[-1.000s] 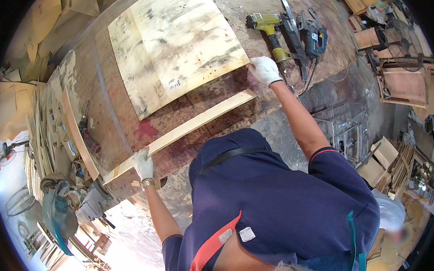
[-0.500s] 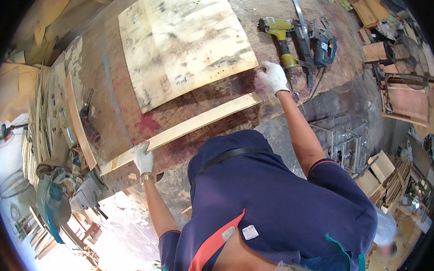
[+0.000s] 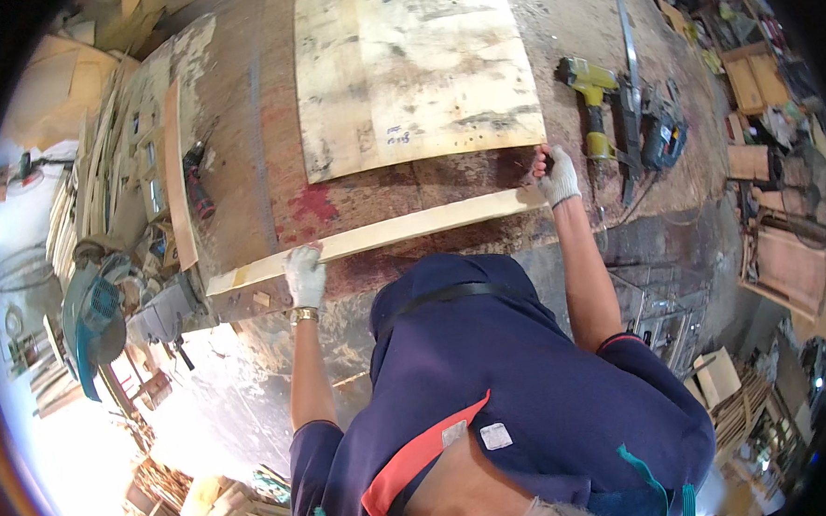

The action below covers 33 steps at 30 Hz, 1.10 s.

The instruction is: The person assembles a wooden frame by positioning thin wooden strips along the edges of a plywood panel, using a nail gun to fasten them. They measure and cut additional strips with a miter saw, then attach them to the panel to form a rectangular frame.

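A long, pale wooden strip [image 3: 420,222] lies along the near side of the worktable. My left hand [image 3: 305,275], in a white glove, closes over the strip near its left end. At the other end, my right hand [image 3: 559,177] is against the strip's tip, its bare fingertips curled inward close to the panel's corner. Whatever those fingers may hold is hidden. Beyond the strip lies a stained plywood panel [image 3: 417,71] with a few handwritten marks near its front edge.
Right of the panel lie a yellow-green nail gun [image 3: 594,94], a metal clamp [image 3: 629,106] and a blue power tool [image 3: 661,140]. A red-and-black drill [image 3: 198,183] and a thin board [image 3: 178,177] lie left. A teal circular saw [image 3: 96,307] stands beyond the table [image 3: 237,108].
My right hand has moved from beside the panel's corner to the strip's right end, and its fingers have curled in. My left hand stays on the strip. The whole view has shifted.
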Each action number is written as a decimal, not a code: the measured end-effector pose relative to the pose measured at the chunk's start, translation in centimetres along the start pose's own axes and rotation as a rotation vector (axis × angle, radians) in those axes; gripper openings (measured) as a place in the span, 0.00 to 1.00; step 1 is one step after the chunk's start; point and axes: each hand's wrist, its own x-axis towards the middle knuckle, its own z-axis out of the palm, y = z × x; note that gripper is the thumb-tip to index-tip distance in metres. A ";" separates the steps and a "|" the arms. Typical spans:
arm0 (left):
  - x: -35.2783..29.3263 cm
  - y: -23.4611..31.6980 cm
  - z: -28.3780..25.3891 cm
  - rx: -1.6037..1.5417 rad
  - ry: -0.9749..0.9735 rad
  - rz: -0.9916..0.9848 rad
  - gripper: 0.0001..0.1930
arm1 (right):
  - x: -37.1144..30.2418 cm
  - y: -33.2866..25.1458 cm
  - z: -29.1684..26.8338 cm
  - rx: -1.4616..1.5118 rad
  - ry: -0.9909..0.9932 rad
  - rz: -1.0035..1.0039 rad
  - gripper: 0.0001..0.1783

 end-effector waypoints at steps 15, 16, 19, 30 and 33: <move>8.0 9.7 -1.7 0.001 0.103 -0.037 0.44 | 2.8 5.0 6.6 -0.168 -0.047 -0.213 0.27; 9.8 10.8 -1.2 -0.012 0.113 -0.049 0.45 | 2.1 4.5 7.1 -0.248 -0.043 -0.255 0.25; 13.0 15.7 -2.8 0.178 0.144 -0.046 0.49 | -3.0 2.0 13.2 -0.402 0.072 -0.289 0.25; 16.2 20.2 -7.9 -1.585 0.051 -0.146 0.39 | -20.1 -8.6 33.2 -1.373 -0.112 -1.004 0.18; 15.5 20.4 -17.4 -1.910 0.209 0.147 0.40 | -21.9 -4.3 34.3 -1.651 -0.261 -1.177 0.18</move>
